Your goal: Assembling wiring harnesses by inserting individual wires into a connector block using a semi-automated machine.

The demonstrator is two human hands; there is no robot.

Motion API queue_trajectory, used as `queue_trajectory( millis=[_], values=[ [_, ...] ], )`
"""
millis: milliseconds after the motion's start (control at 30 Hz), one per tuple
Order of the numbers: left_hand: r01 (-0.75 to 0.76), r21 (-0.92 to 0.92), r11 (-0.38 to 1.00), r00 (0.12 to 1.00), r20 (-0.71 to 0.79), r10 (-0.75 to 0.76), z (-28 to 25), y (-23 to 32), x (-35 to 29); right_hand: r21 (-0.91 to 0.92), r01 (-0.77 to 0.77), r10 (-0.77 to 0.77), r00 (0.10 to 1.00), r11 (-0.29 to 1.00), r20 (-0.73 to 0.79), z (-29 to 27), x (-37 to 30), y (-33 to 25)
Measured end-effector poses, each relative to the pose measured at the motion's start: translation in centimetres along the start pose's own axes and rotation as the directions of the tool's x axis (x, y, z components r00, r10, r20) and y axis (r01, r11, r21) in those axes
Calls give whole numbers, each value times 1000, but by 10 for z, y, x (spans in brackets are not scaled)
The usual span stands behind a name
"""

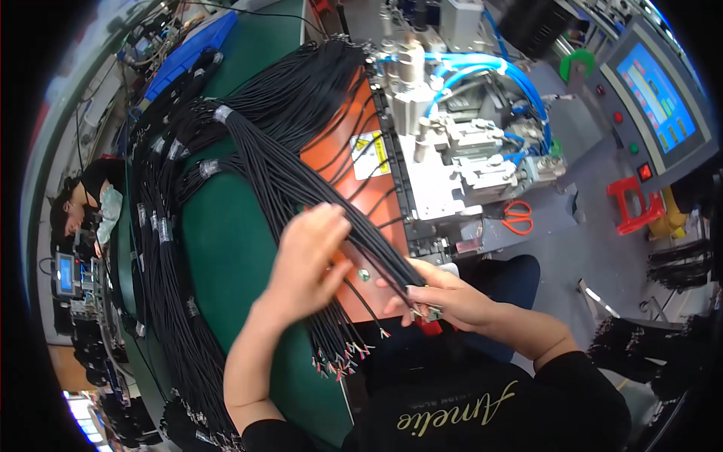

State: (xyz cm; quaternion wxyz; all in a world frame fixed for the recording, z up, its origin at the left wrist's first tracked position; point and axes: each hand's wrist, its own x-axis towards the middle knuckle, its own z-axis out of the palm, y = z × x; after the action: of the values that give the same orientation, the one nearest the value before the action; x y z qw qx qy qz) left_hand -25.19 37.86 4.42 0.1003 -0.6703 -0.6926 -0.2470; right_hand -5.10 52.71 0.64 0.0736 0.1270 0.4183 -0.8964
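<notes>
"Black cable bundle (301, 181), thin round rubbery-looking strands packed side by side: where does it lie?"

"Slanting through the middle of the frame. The bare right hand (452, 300), right of centre and low, is closed around its lower end, where short stripped tips poke past the fingers."

"And the bare left hand (305, 260)?"

"Just beside it, loosely curled, thumb spread from the fingers. Whether its fingertips touch the strands, I can't tell."

"What's around them?"

"Underneath, a smooth, flat orange-red panel (324, 158). At bottom centre, loose black cables with frayed, multicoloured wire tips (343, 361). A shiny whitish wrap (222, 113) rings the bundle's upper end."

"Farther out?"

"Left of centre, a matte green tabletop (218, 248) with more long black cables (162, 264); upper right, a blocky silvery metal machine (410, 68) with glossy curved blue tubes (520, 75); below it, red-handled scissors (517, 217)."
</notes>
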Motion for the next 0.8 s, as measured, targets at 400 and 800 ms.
queue_trajectory(
  millis=[400,800],
  values=[
    [-100,-45,994,987,126,105,69,28,15,80,255,-239,956,964,-172,-57,-31,7],
    [152,-375,914,988,21,-156,78,43,36,-136,305,-332,902,943,-276,-63,8,-2]
  ],
)
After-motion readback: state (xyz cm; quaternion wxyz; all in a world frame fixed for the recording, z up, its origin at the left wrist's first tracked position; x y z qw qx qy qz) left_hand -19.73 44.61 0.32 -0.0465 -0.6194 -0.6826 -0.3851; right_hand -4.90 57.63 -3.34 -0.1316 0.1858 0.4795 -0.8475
